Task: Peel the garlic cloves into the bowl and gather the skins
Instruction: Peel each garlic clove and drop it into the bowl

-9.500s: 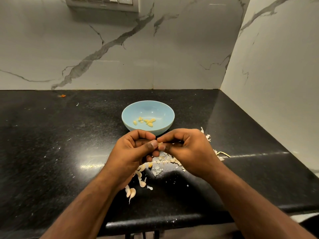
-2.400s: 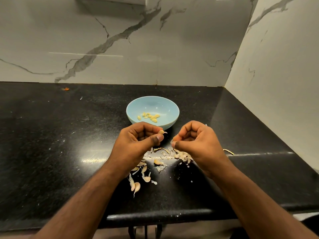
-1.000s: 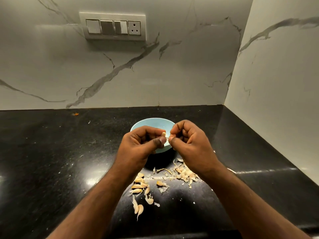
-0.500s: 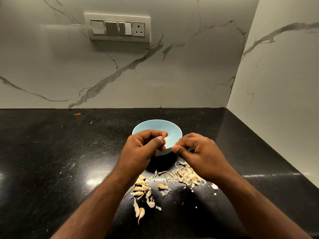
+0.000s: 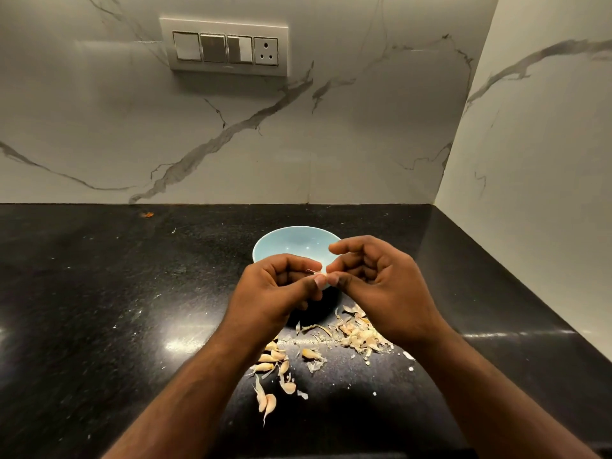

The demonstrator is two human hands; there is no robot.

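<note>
Reference landmark: the light blue bowl (image 5: pixel 293 241), which stands on the black countertop (image 5: pixel 99 293) near the middle of the head view.

Far left of the bowl and toward the wall, a small orange scrap (image 5: pixel 147 214) lies on the countertop. Above and left of the bowl, a switch panel (image 5: pixel 224 47) with three switches and one socket is mounted on the marble backsplash (image 5: pixel 298 144).

Left hand (image 5: pixel 275 293): positioned at the near rim of the bowl, partly covering it. Its fingers are curled, and thumb and forefinger pinch a small garlic clove (image 5: pixel 320 274) just over that near rim. A thin sliver of skin projects from the clove.

Nearer the person than the bowl, slightly to its left, a group of unpeeled cloves (image 5: pixel 270 359) lies on the countertop, partly under the left forearm.

Right hand (image 5: pixel 381 286): positioned at the near right rim of the bowl. Its thumb tip and a fingertip meet the same clove from the right; the remaining fingers are loosely curled, the forefinger raised over the bowl.

Nearer the person than the bowl, slightly to its right, a pile of loose skins (image 5: pixel 359 336) lies on the countertop, partly beneath the right wrist. The bowl's contents are hidden behind the hands.
</note>
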